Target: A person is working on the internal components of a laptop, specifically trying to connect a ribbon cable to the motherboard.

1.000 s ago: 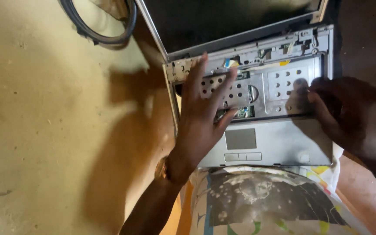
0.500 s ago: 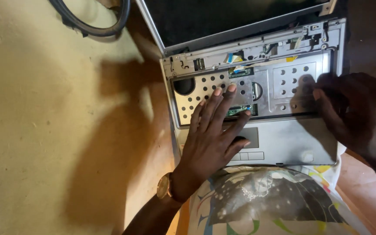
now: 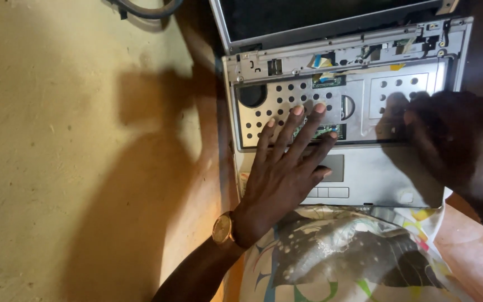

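Left hand (image 3: pixel 286 173) lies flat, fingers spread, across the touchpad and perforated metal plate (image 3: pixel 286 100) of an opened laptop (image 3: pixel 387 173); at the plate's right end, right hand (image 3: pixel 454 140) presses down, grip unclear in shadow.

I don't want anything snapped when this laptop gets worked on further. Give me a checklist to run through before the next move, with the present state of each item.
1. Keyboard off, metal plate exposed: ok.
2. Left hand steadying the laptop, flat across palm rest and plate: ok.
3. Right hand on the plate's right side: ok; what its fingers touch: cannot tell, in shadow.
4. Ribbon cables near the hinge free of both hands: ok; whether plugged in: cannot tell.
5. Screen open and out of the way: ok.
6. Laptop seated flat: cannot tell; its front edge lies over patterned cloth.
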